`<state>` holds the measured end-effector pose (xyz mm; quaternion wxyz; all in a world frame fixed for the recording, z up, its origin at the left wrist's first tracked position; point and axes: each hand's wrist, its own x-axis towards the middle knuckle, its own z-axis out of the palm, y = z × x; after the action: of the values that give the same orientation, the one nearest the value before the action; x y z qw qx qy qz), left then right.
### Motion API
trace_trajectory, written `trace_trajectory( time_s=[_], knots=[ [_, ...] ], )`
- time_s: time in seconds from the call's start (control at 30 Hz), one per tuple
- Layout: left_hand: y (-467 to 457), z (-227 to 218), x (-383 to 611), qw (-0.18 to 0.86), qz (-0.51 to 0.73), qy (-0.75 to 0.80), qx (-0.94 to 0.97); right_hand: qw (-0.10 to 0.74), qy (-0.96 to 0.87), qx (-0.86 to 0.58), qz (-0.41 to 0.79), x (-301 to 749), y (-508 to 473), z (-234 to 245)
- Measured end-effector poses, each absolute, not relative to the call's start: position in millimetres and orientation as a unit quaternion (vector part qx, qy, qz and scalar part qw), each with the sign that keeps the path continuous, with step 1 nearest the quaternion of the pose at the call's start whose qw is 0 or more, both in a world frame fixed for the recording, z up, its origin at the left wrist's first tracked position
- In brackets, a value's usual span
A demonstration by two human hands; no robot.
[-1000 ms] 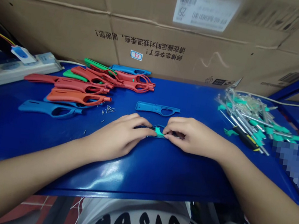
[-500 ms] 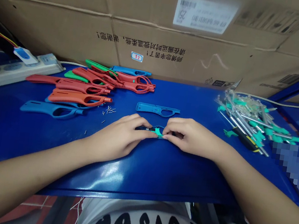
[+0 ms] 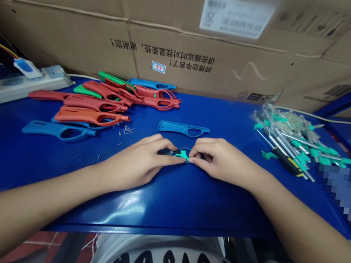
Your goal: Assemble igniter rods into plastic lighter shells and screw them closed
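Observation:
Near the middle of the table, both my hands are closed around one blue lighter shell half, mostly covered by my fingers. A green trigger (image 3: 184,154) shows inside it, between my fingertips. My left hand (image 3: 138,157) grips the shell's handle end, thumb along the near side and index finger along the far side. My right hand (image 3: 222,159) pinches at the trigger end; whether it grips the trigger or the shell's edge is hidden. Just beyond my hands lies another blue lighter shell half (image 3: 172,127), its hollow side up.
Red, orange, green and blue lighter shells (image 3: 82,116) are piled at the left. Small metal pins (image 3: 127,130) lie near my left hand. At the right is a heap of metal lighter tubes with green triggers (image 3: 293,136), plus a black-and-yellow tool (image 3: 291,163). A power strip (image 3: 21,82) borders the left.
The whole view has shifted slightly. Both hands keep nearly the same grip around the blue shell and green trigger, with only tiny finger movement.

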<state>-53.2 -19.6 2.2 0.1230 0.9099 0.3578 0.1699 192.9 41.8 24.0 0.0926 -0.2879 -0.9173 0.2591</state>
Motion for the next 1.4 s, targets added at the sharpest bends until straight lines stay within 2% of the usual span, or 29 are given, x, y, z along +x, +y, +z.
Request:
trace_trajectory(
  time_s=[0.33, 0.8, 1.4],
  knots=[
    [-22.9, 3.4, -51.5, 0.14, 0.17, 0.349, 0.911, 0.074, -0.919, -0.242, 0.301, 198.0, 44.0, 27.2],
    [-21.6, 0.0, -51.6, 0.144, 0.183, 0.353, 0.906, 0.061, -0.934, -0.253, 0.244, 197.3, 38.6, 25.8],
    [-21.6, 1.4, -54.7, 0.113, 0.177, 0.344, 0.915, 0.049, -0.938, -0.241, 0.246, 199.4, 39.1, 24.4]
  ],
)
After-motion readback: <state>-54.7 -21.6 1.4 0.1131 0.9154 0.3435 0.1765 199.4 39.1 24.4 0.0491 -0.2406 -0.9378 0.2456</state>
